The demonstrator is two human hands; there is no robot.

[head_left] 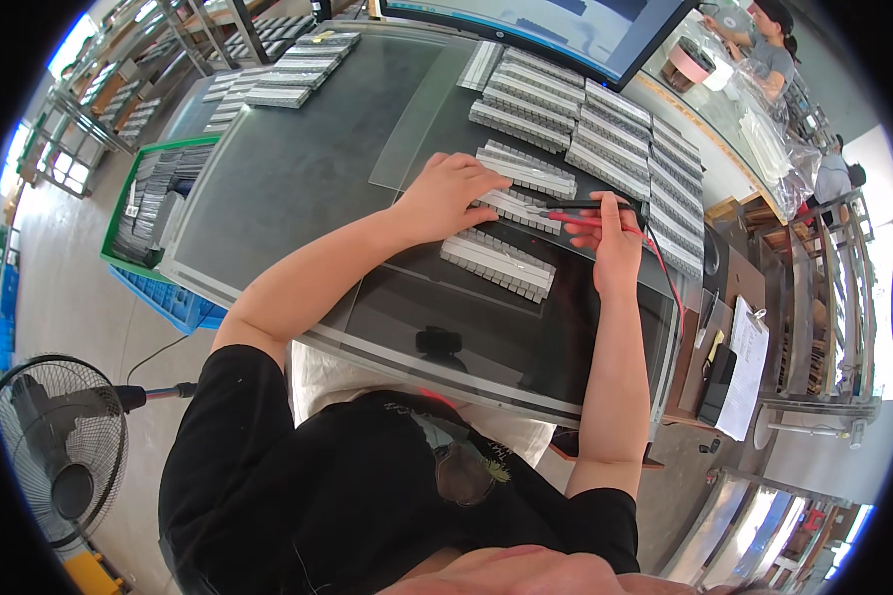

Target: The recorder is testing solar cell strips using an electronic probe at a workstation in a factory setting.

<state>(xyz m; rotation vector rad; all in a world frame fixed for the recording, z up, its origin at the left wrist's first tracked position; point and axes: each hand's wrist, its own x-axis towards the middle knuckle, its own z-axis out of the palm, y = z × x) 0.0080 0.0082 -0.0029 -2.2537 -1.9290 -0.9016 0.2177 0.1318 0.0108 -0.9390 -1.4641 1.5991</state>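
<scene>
My left hand (445, 200) pinches the left end of a strip (528, 210) with a pale middle and grey toothed edges, lying on the dark tabletop. A pair of test probes, one black (590, 204) and one red (575, 219), is closed in my right hand (613, 238). Their tips point left and meet the strip or lie just above it; I cannot tell which. A red lead (667, 273) runs down from the probes on the right. One similar strip (498, 264) lies nearer to me, and another (528, 169) lies just beyond.
Rows of strips (610, 149) lie behind and right, below a monitor (556, 35). More strips (303, 69) are stacked far left. A green crate (134, 169) with grey pieces and a fan (64, 451) stand left. A clipboard (744, 367) lies right. People work far right.
</scene>
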